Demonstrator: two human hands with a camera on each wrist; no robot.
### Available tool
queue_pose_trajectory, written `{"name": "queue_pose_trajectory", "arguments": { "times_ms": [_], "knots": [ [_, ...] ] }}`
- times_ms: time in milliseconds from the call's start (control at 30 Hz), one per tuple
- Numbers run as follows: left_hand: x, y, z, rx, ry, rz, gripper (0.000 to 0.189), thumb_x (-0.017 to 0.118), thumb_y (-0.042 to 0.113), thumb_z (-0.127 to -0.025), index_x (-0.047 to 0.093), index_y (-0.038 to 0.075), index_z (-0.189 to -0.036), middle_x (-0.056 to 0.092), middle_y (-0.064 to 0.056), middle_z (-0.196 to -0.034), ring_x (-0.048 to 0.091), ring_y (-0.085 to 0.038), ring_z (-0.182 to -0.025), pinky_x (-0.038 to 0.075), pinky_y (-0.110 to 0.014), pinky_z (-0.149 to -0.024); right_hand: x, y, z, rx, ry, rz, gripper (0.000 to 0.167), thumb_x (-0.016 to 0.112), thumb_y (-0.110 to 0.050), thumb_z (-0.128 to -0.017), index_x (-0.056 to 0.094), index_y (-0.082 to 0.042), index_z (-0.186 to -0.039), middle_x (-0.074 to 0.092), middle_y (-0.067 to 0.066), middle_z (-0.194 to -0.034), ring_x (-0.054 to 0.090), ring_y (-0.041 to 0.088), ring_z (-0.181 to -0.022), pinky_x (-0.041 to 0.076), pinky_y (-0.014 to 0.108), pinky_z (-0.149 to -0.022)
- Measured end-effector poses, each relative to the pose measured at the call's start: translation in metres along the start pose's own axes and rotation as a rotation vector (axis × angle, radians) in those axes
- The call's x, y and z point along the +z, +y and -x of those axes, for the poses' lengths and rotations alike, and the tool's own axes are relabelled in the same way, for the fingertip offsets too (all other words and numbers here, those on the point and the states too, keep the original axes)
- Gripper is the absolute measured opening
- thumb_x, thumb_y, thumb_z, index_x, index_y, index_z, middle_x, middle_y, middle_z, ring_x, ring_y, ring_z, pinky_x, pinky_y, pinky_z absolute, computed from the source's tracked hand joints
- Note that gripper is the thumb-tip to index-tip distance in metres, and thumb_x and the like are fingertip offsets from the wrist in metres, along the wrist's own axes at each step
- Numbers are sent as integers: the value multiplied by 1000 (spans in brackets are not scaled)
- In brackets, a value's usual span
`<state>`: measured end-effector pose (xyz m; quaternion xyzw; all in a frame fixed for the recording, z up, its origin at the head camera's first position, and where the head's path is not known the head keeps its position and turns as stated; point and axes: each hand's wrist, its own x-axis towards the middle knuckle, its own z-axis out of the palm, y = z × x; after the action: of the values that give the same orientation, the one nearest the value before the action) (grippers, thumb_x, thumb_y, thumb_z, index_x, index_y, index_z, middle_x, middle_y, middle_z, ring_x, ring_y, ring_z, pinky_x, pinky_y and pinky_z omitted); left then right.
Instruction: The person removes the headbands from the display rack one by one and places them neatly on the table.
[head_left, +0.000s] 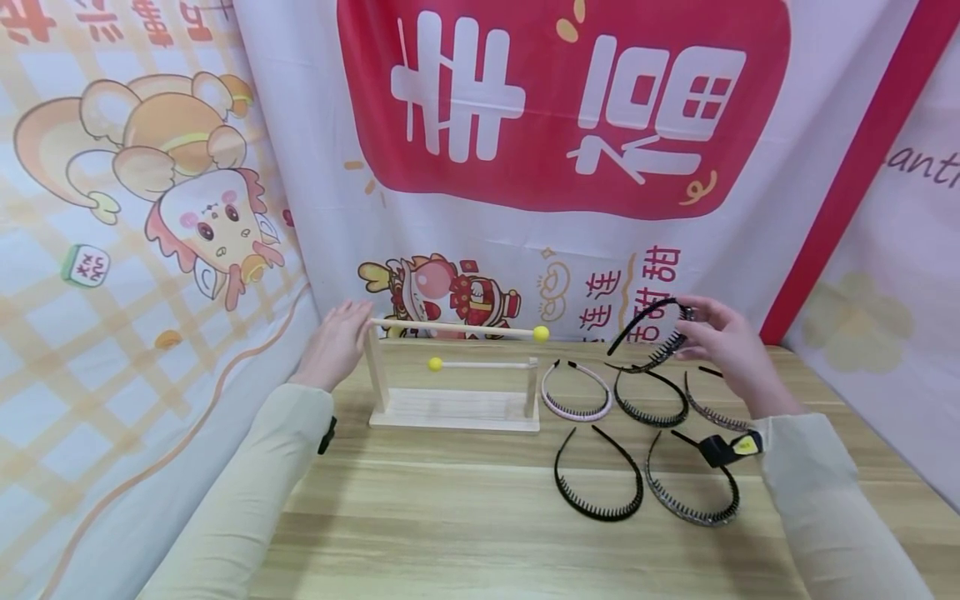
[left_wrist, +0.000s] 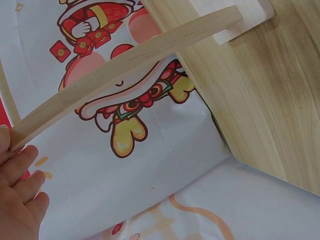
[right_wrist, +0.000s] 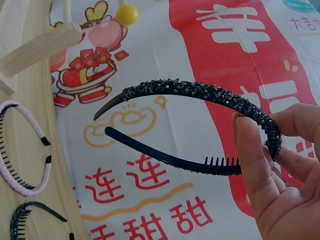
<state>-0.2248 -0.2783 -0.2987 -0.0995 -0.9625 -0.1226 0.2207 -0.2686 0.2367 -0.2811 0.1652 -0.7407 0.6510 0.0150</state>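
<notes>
A black headband (right_wrist: 195,92) covered in dark sparkling stones, with comb teeth inside, is pinched at its curved middle between the thumb and fingers of my right hand (head_left: 723,346). It is raised above the table, its two tips pointing left toward the rack. My left hand (head_left: 335,343) grips the top of the left post (left_wrist: 125,67) of a wooden headband rack (head_left: 453,408). This rack has an upper rod (head_left: 457,328) and a lower rod (head_left: 483,365), each ending in a yellow ball. Both rods are bare.
Right of the rack lie a pink headband (head_left: 546,398), a dark headband (head_left: 651,417) and a brownish headband (head_left: 712,414). Nearer are a black headband (head_left: 600,512) and a grey sparkly headband (head_left: 693,515). Printed cloth (head_left: 480,225) hangs behind the wooden table (head_left: 450,517) and at both sides.
</notes>
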Motion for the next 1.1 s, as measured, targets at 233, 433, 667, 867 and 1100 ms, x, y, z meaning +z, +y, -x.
{"name": "queue_pose_trajectory", "arguments": {
  "times_ms": [233,433,667,867,1100],
  "knots": [
    [1,-2,-1,-5,-6,6,40,39,14,-100,39,-7,-134,38,-26,-136,25,-42,-130,11,-48,-110,-13,4,8,34,56,-25,59,64,-17,-88,36,-3,-138,37,7,-96,54,11,-75,55,27,-67],
    [1,-2,-1,-3,4,7,40,39,14,-100,39,-7,-134,39,-26,-136,26,-42,-130,12,-49,-110,-23,10,12,32,84,-66,53,64,-16,-88,42,-5,-134,38,7,-96,55,10,-71,56,26,-63],
    [2,-2,-1,-10,-12,15,41,38,15,-100,38,-6,-135,37,-25,-137,24,-42,-130,10,-48,-110,-33,17,19,-7,84,-106,45,63,-12,-88,45,-6,-129,38,6,-93,54,10,-69,55,25,-62],
    [2,-2,-2,-5,-12,11,41,38,15,-100,37,-6,-135,37,-25,-138,25,-42,-130,11,-48,-110,-46,23,25,-10,96,-102,34,62,-12,-89,51,-15,-121,40,7,-93,56,10,-67,56,25,-62],
    [3,-4,-3,-6,-16,14,41,38,15,-100,37,-6,-136,36,-25,-138,24,-41,-131,10,-48,-110,-64,30,38,-6,110,-130,29,60,-6,-89,55,-20,-114,43,5,-93,58,11,-67,56,25,-61]
  ]
}}
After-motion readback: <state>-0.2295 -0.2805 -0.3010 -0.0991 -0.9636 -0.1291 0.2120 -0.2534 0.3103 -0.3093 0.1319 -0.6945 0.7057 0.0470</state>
